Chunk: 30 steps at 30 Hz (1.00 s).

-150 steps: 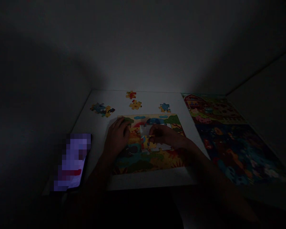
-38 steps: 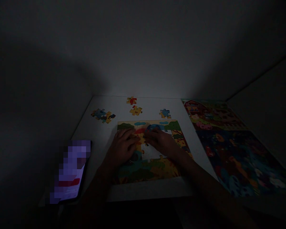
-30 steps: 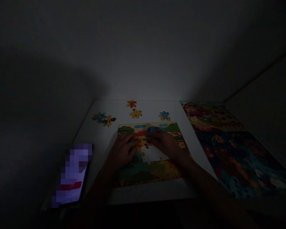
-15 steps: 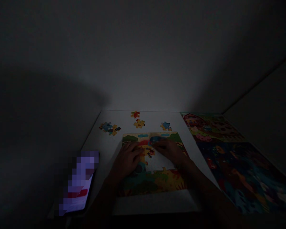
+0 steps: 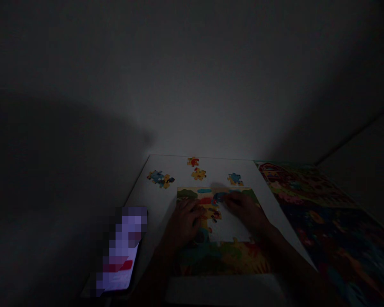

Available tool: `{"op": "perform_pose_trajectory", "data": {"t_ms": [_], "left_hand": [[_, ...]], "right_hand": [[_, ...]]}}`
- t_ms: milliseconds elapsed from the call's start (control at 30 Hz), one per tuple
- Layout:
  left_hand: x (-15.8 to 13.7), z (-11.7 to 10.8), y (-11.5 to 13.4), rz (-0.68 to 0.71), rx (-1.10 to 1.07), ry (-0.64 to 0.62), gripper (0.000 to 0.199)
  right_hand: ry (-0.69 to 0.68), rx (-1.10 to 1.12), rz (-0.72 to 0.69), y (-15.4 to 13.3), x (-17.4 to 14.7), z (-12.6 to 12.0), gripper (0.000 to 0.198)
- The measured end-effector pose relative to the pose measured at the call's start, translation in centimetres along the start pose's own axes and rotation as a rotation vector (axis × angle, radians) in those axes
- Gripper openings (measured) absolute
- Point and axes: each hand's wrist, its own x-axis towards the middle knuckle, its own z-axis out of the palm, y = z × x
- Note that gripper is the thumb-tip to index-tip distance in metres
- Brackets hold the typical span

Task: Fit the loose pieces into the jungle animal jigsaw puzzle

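Note:
A partly built jigsaw puzzle [image 5: 224, 256] lies on a white table [image 5: 153, 200] in very dim light, with a bare white gap at its middle. My left hand [image 5: 184, 224] rests flat on the puzzle's left part, fingers pointing toward the gap. My right hand [image 5: 246, 211] lies on the puzzle's upper right, fingertips near the blue patch at the top. Both hands press on the pieces and hold nothing that I can make out.
Loose puzzle pieces lie beyond the puzzle: a blue-yellow cluster [image 5: 160, 178], a red piece [image 5: 193, 161], a yellow piece [image 5: 198, 173], a blue piece [image 5: 234, 178]. A lit phone [image 5: 121, 251] lies at the near left. Large finished puzzles [image 5: 320, 213] cover the right side. Walls stand close behind.
The view has tilted up and left, so everything sits lower and further right in the picture. Five seconds ago my right hand pinched a piece; now both hands lie flat on the puzzle.

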Motion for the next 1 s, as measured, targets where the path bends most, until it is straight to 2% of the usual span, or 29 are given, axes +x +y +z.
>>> {"op": "perform_pose_trajectory", "data": {"t_ms": [200, 433, 567, 800, 900, 1000], "left_hand": [[-0.1, 0.5, -0.4, -0.002, -0.005, 0.0, 0.034], [0.0, 0.2, -0.4, 0.015, 0.0, 0.004, 0.03], [-0.1, 0.1, -0.4, 0.018, -0.014, 0.023, 0.027], [0.0, 0.1, -0.3, 0.01, -0.038, -0.003, 0.027], [0.0, 0.0, -0.2, 0.0, -0.037, -0.015, 0.028], [0.1, 0.1, -0.2, 0.004, -0.014, -0.004, 0.028]], "right_hand": [[-0.013, -0.089, -0.018, 0.6, 2.0, -0.4, 0.028], [-0.019, -0.34, 0.008, -0.4, 9.0, 1.0, 0.036], [-0.03, -0.39, 0.032, -0.9, 12.0, 2.4, 0.041], [0.015, -0.388, -0.012, -0.4, 13.1, 3.5, 0.033], [0.033, -0.392, 0.028, -2.3, 12.9, 4.6, 0.034], [-0.015, -0.396, -0.036, -6.5, 12.6, 7.1, 0.036]]}}
